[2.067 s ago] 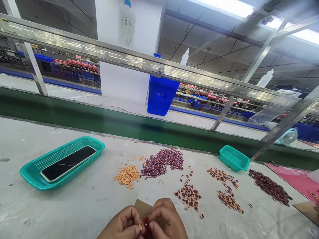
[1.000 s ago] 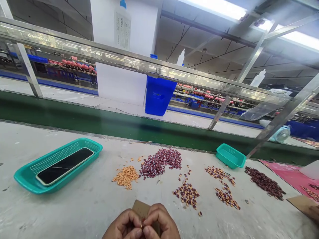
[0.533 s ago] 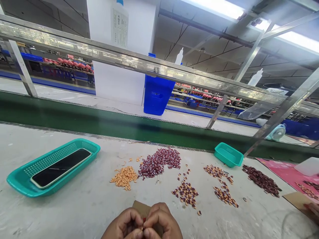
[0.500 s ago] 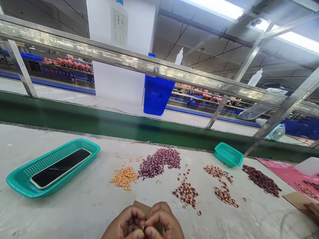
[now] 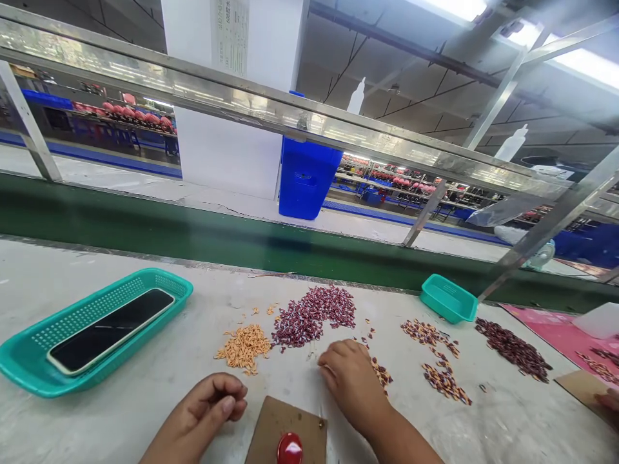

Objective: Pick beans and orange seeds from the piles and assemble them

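My left hand [image 5: 207, 406] rests on the white table with its fingers curled into a loose fist, just below a pile of small orange pieces [image 5: 244, 346]. My right hand [image 5: 351, 380] is stretched forward, knuckles up, fingers bent down onto the table at the edge of a pile of mixed purple-and-orange pieces [image 5: 382, 375]; its fingertips are hidden. Between my wrists lies a brown cardboard square [image 5: 271, 425] with a glossy red round piece [image 5: 290, 448] on it. A larger heap of purple pieces [image 5: 314, 314] lies just beyond my right hand.
A teal basket [image 5: 29, 367] holding a black phone [image 5: 106, 328] sits at the left. More mixed pieces [image 5: 438, 374], a dark pile [image 5: 512, 348] and a small teal tray [image 5: 449, 298] lie to the right. A green conveyor [image 5: 193, 235] runs behind. Another person's hand [image 5: 609, 403] shows at the right edge.
My hands were pressed together over the cardboard, working the red piece. They have parted: the red piece lies on the cardboard, my right hand has reached to the piles, my left has moved left.
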`<control>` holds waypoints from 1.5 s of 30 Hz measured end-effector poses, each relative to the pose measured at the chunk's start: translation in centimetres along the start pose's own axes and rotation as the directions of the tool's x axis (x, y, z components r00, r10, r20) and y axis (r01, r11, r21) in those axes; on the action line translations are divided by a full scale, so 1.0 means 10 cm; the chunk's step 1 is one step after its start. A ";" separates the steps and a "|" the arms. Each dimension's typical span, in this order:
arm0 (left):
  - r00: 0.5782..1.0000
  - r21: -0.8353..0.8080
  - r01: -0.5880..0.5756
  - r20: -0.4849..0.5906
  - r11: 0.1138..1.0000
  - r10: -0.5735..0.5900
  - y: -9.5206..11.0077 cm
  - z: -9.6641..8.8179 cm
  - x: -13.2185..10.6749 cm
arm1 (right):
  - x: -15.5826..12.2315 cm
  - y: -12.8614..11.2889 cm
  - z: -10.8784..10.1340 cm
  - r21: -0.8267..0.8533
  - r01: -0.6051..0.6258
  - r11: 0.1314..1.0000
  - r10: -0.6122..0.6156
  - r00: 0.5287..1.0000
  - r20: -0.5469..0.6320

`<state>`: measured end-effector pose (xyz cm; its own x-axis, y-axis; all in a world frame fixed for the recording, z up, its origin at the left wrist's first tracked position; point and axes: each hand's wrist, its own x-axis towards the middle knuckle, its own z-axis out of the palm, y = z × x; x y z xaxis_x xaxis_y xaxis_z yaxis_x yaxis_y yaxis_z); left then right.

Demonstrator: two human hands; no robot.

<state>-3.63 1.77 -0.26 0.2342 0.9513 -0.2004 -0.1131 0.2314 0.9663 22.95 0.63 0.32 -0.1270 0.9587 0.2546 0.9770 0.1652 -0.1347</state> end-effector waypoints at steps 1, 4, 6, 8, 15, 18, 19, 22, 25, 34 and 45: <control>1.000 0.019 -0.004 -0.004 1.000 0.004 0.02 -0.03 0.01 | 0.13 -0.09 0.02 -0.001 0.028 1.000 -0.028 0.999 0.014; 0.999 0.093 -0.046 -0.023 0.995 0.049 0.09 -0.14 0.05 | 0.46 -0.28 0.15 -0.012 0.120 0.993 -0.119 0.992 0.043; 0.996 0.171 -0.084 -0.015 0.982 0.088 0.16 -0.20 0.07 | 0.60 -0.33 0.23 -0.025 0.168 0.985 -0.166 0.984 0.064; 0.991 0.306 -0.135 0.029 0.942 0.133 0.23 -0.24 0.10 | 0.67 -0.33 0.28 -0.038 0.200 0.979 -0.196 0.977 0.087; 0.914 0.791 -0.405 0.342 0.458 0.218 0.38 -0.14 0.39 | 0.65 -0.31 0.26 -0.039 0.223 0.974 -0.216 0.967 0.135; 0.883 0.850 -0.468 0.445 0.241 0.147 0.28 -0.06 0.54 | 0.62 -0.32 0.25 -0.015 0.233 0.972 -0.227 0.960 0.164; 0.880 0.856 -0.475 0.457 0.205 0.129 0.24 -0.03 0.59 | 0.61 -0.33 0.25 -0.008 0.239 0.971 -0.234 0.957 0.173; 0.875 0.864 -0.484 0.477 0.136 0.085 0.16 0.02 0.67 | 0.59 -0.37 0.28 0.002 0.253 0.968 -0.248 0.949 0.196; 0.873 0.868 -0.488 0.485 0.091 0.058 0.17 0.03 0.69 | 0.58 -0.42 0.30 -0.003 0.263 0.965 -0.257 0.944 0.208; 0.841 0.839 -0.542 0.540 0.056 0.043 0.26 0.06 0.56 | 0.55 -0.44 0.30 -0.058 0.261 0.963 -0.246 0.949 0.199; 0.775 0.775 -0.629 0.631 -0.051 0.032 0.24 0.14 0.51 | 0.56 -0.47 0.29 -0.045 0.271 0.962 -0.259 0.949 0.179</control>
<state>-1.39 6.91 1.26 0.7873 0.6161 -0.0222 0.6071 -0.7685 0.2019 17.14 5.88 -0.39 -0.4045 0.9084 0.1054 0.9126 0.4084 -0.0178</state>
